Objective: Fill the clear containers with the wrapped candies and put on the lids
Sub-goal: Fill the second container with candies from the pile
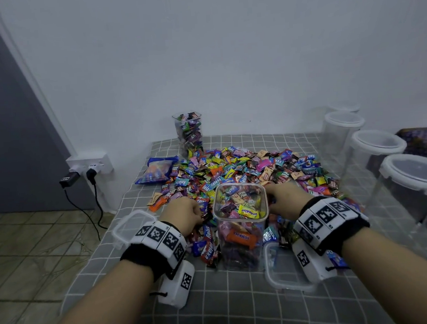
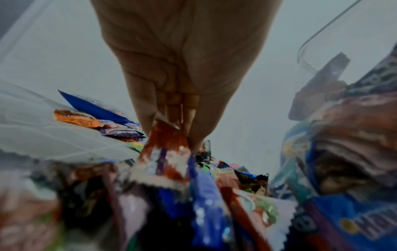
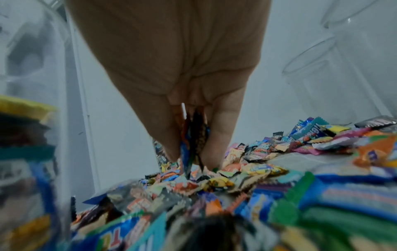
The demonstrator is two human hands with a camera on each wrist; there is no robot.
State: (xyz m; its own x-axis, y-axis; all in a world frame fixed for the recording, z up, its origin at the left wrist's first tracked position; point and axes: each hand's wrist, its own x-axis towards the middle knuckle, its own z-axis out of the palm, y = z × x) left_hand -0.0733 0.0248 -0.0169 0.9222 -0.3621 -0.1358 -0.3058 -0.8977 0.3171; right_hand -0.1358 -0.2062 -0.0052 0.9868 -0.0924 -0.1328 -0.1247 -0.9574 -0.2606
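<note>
Centrally, an open clear container (image 1: 241, 226), nearly full of wrapped candies, is flanked by both hands on the checked desk (image 1: 234, 311). A red-brown candy (image 2: 166, 144) is pinched by the left hand (image 1: 185, 212); several wrappers (image 3: 193, 135) are gripped by the right hand (image 1: 285, 199) over the candy pile (image 1: 246, 167). Two lids (image 1: 283, 268) are seen beside the wrists.

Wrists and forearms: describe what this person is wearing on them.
Forearms bare, no sleeves. Each wrist carries a black band topped with white tiles printed with black square markers. A white camera box hangs under each wrist, also marker-tagged, with a short black cord.
</note>
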